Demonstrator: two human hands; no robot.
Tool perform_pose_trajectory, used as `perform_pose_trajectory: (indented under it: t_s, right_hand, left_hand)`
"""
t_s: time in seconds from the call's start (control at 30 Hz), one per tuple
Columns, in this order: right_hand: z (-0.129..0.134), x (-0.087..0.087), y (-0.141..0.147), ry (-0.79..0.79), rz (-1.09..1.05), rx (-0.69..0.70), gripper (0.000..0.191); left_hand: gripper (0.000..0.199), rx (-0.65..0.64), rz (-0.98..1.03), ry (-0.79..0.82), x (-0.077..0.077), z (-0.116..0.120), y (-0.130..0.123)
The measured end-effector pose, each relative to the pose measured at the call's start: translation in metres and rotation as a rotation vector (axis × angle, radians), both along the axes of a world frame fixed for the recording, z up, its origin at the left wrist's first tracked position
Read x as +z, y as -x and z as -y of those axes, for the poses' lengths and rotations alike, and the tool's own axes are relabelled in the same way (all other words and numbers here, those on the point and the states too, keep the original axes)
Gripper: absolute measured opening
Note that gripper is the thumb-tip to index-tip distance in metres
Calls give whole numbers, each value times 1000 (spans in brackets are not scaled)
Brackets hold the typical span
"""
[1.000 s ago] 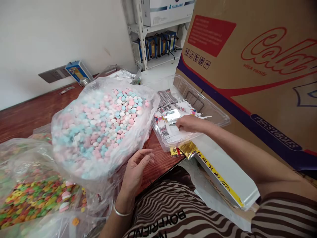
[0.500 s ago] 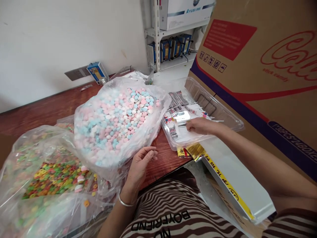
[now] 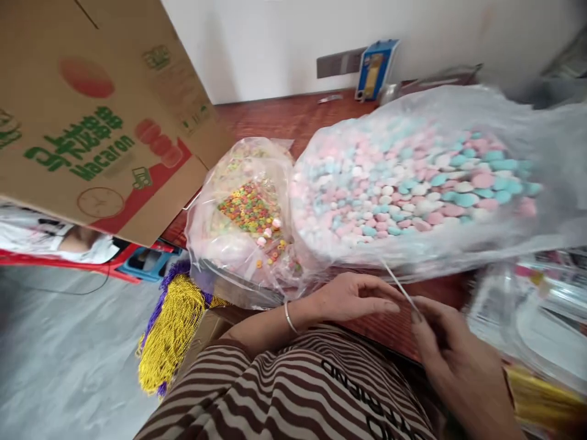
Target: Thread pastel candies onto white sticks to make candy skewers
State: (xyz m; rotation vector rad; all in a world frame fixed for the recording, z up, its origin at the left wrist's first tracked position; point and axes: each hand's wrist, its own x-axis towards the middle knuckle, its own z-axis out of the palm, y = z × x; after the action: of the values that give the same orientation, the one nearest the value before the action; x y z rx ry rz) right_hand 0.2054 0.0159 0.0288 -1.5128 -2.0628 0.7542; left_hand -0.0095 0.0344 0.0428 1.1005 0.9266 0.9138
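**White stick [image 3: 398, 286] in right hand [image 3: 461, 360]**

Head view: the right hand has left the clear tray [image 3: 496, 305] (blurred, lower right), fingertips pinching the stick right of centre. The left hand [image 3: 351, 298] has fingers narrowly parted. A Macaron box [image 3: 114, 79] has entered upper left.

Bright, diffuse light; motion blur smears the right side; edges stretch wide.

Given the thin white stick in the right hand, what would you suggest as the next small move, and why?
I would probably bring the left hand in to steady the white stick between its fingertips. The right hand holds it near one end, the free end points toward the bag of pastel sweets, and the left hand, seemingly empty, is close beside it.
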Motion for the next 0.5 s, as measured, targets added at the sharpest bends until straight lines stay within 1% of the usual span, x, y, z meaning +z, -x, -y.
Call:
perform_pose_trajectory:
  t_s: [0.03, 0.07, 0.1, 0.13, 0.17, 0.2, 0.23, 0.27, 0.3, 0.33, 0.37, 0.4, 0.43, 0.5]
  right_hand:
    - [0, -5, 12, 15, -57, 0, 42]
    - [-1, -8, 20, 28, -107, -15, 37]
    - [-3, -11, 25, 39, -128, -37, 31]
    - [-5, -13, 27, 58, -141, -36, 27]
    - [-6, -15, 27, 73, -151, -26, 24]
    - [-8, -18, 27, 82, -159, -9, 23]
    - [-9, -20, 27, 84, -166, 10, 23]
    - [-10, -23, 28, 82, -172, 29, 23]
    - [-11, -25, 29, 78, -178, 46, 23]
    - [-13, -26, 32, 77, -186, 63, 24]
    - [-14, -27, 36, 79, -194, 81, 25]
    - [-15, -27, 40, 86, -204, 102, 26]
    - [-16, -27, 44, 94, -216, 123, 27]
    - [-18, -26, 52, 116, -245, 164, 28]
  left_hand:
    - [22, 84, -101, -46, 1, 7, 16]
    - [18, 206, -222, -97, 0, 14, 36]
    - [17, 369, -358, -148, -1, 21, 57]
    - [15, 576, -493, -191, -5, 28, 80]
    - [14, 752, -644, -216, -10, 34, 103]
    - [14, 894, -810, -214, -17, 40, 126]
    - [17, 986, -970, -183, -25, 45, 146]
    - [22, 1023, -1105, -117, -34, 49, 163]
    - [23, 1016, -1209, -25, -43, 52, 177]
    - [16, 997, -1260, 59, -52, 55, 188]
    - [10, 982, -1269, 103, -61, 57, 195]
    - [11, 975, -1266, 137, -67, 60, 201]
    - [17, 977, -1247, 157, -73, 63, 204]
    - [27, 996, -1209, 180, -78, 72, 207]
